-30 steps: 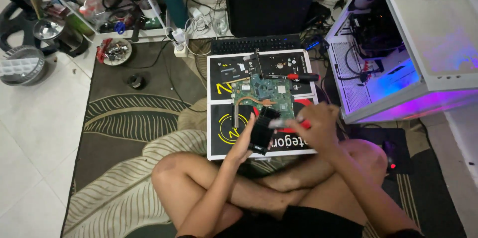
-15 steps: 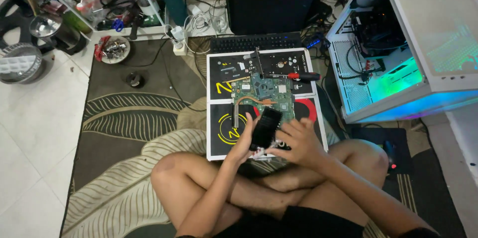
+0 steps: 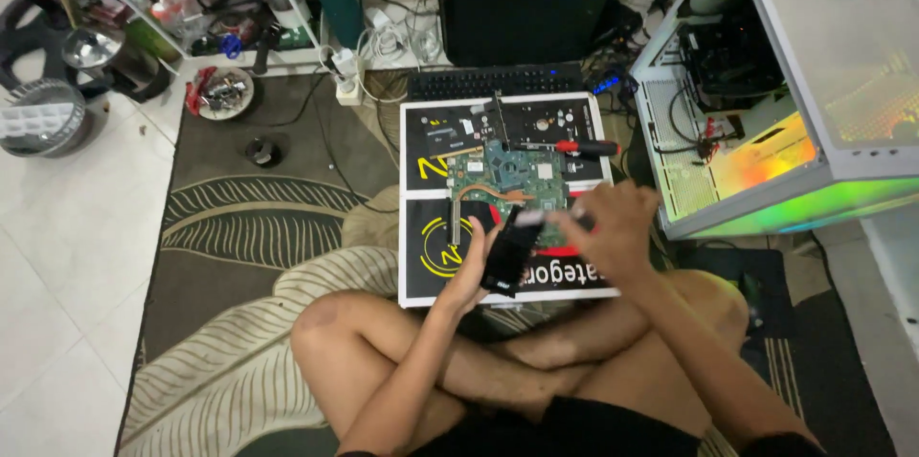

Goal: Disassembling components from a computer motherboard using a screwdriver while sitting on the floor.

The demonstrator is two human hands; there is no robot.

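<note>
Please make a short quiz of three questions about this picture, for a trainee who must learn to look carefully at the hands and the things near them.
1. True or false: the left hand holds a flat black part.
2. Which thing lies on the black mat behind the green circuit board?
A. a red-handled screwdriver
B. a hammer
C. a pair of scissors
3. Fill in: the right hand is above the ____ edge of the circuit board.

Key:
1. True
2. A
3. near (the side closest to the person)
</note>
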